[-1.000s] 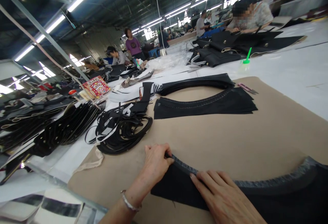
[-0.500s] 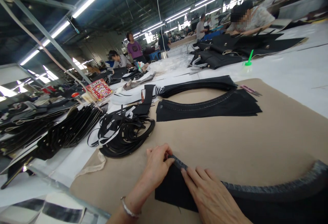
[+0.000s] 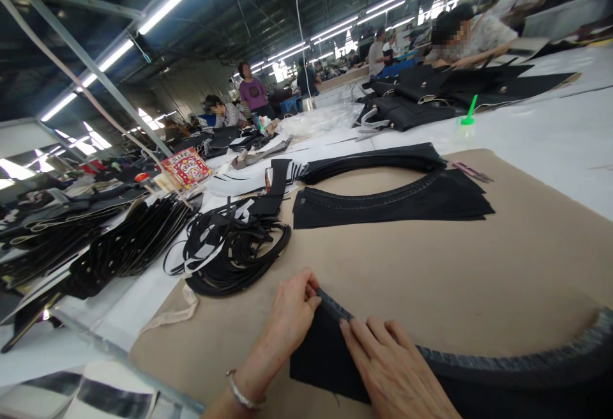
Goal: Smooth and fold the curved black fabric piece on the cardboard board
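Tan mat (image 3: 393, 266) under black fabric (image 3: 322, 355) (curved).

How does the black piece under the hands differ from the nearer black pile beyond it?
The left hand pinches the black piece and the right hand lies on it; no hand touches the nearer black pile. The black piece runs out of the picture; the nearer black pile lies inside it. The black piece has a clear grey band, the nearer black pile a fainter one. Both are black, with an inward-curving edge.
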A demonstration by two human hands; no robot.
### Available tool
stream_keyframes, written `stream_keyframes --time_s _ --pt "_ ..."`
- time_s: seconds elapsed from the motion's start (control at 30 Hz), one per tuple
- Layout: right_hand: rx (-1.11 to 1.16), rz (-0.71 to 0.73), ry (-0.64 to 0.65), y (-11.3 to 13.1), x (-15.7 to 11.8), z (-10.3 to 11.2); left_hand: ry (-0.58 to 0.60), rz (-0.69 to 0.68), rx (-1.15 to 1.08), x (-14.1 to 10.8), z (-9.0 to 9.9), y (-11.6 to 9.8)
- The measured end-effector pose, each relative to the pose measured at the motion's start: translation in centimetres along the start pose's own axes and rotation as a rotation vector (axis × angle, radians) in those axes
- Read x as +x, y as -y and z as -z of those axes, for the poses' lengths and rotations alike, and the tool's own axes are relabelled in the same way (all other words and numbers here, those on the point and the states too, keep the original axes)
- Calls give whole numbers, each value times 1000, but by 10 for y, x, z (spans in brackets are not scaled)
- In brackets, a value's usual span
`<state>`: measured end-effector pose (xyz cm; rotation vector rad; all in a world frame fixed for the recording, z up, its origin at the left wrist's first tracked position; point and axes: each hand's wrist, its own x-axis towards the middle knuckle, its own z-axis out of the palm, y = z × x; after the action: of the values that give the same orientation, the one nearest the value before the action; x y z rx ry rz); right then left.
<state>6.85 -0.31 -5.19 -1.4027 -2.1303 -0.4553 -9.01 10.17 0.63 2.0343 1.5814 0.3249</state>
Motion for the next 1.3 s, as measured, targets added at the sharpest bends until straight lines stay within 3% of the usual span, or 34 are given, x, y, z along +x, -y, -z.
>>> stream_keyframes --time_s 0.43,0.5,0.63,0.7,0.83,1.0,1.07,1.3 --pt "8 5 18 -2 6 5 -151 -59 63 -12 -5 -2" --pt "7 4 21 -2 5 4 -178 -167 48 -19 -7 6" --pt "8 9 39 0 5 3 -186 -521 140 -34 -13 29" --pt "5 15 45 1 6 4 -152 -597 203 -39 -14 37" --pt "53 -1 44 -1 10 6 -131 -556 204 -41 -11 37" --pt "186 -185 136 -2 19 7 -131 -447 96 -30 4 20" --pt "201 -245 197 -1 26 7 -99 -449 82 -23 12 15" --pt "223 -433 483 -2 60 12 218 -536 293 6 32 2"
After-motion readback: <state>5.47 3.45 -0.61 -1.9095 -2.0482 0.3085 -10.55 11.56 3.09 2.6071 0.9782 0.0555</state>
